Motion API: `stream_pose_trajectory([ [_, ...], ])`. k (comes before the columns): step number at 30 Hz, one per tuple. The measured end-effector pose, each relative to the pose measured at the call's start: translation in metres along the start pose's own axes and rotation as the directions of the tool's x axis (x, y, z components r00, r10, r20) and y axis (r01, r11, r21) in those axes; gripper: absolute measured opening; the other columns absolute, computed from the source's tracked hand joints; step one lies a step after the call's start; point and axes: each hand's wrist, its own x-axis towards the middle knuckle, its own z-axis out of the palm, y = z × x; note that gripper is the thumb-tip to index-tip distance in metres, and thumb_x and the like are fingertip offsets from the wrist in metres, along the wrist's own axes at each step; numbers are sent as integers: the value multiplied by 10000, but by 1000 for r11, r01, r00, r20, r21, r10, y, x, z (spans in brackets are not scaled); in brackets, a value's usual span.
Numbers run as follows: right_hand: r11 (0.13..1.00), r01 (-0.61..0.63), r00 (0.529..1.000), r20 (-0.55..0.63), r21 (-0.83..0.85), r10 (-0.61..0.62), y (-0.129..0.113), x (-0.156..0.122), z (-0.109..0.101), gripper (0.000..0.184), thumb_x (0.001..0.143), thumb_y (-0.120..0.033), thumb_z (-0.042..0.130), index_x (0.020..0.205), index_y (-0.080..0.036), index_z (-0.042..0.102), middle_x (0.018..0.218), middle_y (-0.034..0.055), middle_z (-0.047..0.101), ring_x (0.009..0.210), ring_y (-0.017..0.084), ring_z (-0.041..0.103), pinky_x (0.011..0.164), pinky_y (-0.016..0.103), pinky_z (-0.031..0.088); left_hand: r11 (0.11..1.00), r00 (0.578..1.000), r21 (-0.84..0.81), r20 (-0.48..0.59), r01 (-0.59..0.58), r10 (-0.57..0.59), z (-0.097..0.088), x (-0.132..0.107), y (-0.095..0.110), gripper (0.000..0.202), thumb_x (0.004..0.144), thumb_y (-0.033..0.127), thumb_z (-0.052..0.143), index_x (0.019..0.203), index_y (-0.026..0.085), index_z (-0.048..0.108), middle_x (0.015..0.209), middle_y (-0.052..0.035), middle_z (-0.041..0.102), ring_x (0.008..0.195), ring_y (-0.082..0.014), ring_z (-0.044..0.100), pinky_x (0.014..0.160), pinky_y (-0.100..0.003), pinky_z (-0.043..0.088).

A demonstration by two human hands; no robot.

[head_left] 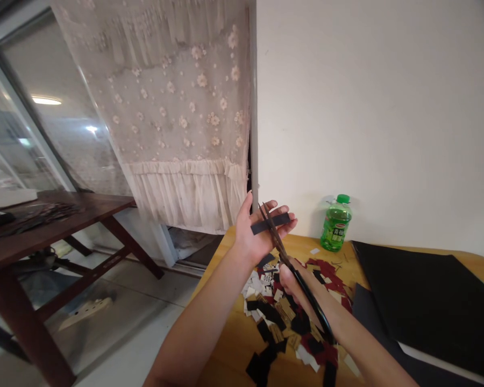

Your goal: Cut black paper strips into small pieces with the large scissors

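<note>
Hands at 6 o'clock of view, raised over yellow wooden table. Left hand palm up, thumb lifted apart at 11 o'clock, fingers stretched nearly straight toward 3 o'clock, loosely closed on narrow black paper strip. Strip held off the table, lying flat across the fingers; exact pinch point hard to tell. Right hand just at 5 o'clock of left hand, fingers curled tight round handles of long black scissors, handle loops mostly hidden against forearm. Blades pointing to 11 o'clock, slightly parted, crossing the strip near its middle, tips past its upper edge.

Heap of small cut paper pieces, black, red, white and tan, on table directly below both hands. Green plastic bottle with green cap upright at 2 o'clock of the hands, near white wall. Large black sheet flat on table at 3 o'clock, well apart from heap. Dark brown wooden side table at 9 o'clock, across grey floor. Cream lace curtain with flower pattern hanging at 11 o'clock, in front of glass door.
</note>
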Motion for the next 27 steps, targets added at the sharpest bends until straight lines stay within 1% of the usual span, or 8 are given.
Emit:
stream_pose_trajectory([
  [5, 999, -20, 999, 33, -30, 21, -5, -2, -2, 404, 873, -600, 349, 747, -217, 379, 629, -47, 318, 533, 106, 290, 452, 219, 258, 1000, 1000, 13, -7, -13, 13, -1, 0, -1, 488, 833, 540, 412, 681, 108, 581, 681, -107, 591, 668, -211, 608, 769, -395, 476],
  [15, 1000, -9, 1000, -3, 12, 9, -1, 2, 3, 446, 858, -642, 326, 793, -213, 427, 649, -43, 341, 542, 111, 286, 479, 230, 274, 1000, 1000, 2, 9, -4, 4, -3, 1, -1, 499, 849, 526, 371, 684, 103, 579, 698, -110, 586, 685, -212, 609, 753, -369, 484],
  [20, 1000, -7, 999, 44, 10, 7, -4, 0, 1, 411, 875, -608, 339, 803, -213, 424, 671, -41, 331, 550, 105, 266, 462, 217, 246, 1000, 1000, -13, 10, -2, 2, -3, 1, -1, 497, 850, 526, 373, 680, 106, 576, 697, -111, 581, 684, -207, 603, 739, -362, 489],
  [23, 1000, 2, 1000, 29, 6, -3, -4, -1, 1, 414, 880, -603, 333, 798, -209, 435, 665, -38, 341, 556, 109, 287, 471, 222, 260, 1000, 1000, -17, 7, 3, -3, -3, 1, -1, 487, 850, 520, 380, 682, 107, 576, 690, -111, 580, 681, -210, 601, 737, -371, 491],
  [27, 1000, 1, 1000, 5, -14, -1, -11, -1, 1, 414, 866, -611, 353, 789, -212, 433, 664, -30, 382, 583, 126, 353, 506, 240, 316, 1000, 1000, -21, -4, -2, 2, -3, 1, -2, 469, 849, 509, 395, 683, 111, 577, 686, -113, 583, 675, -214, 601, 729, -382, 494],
])
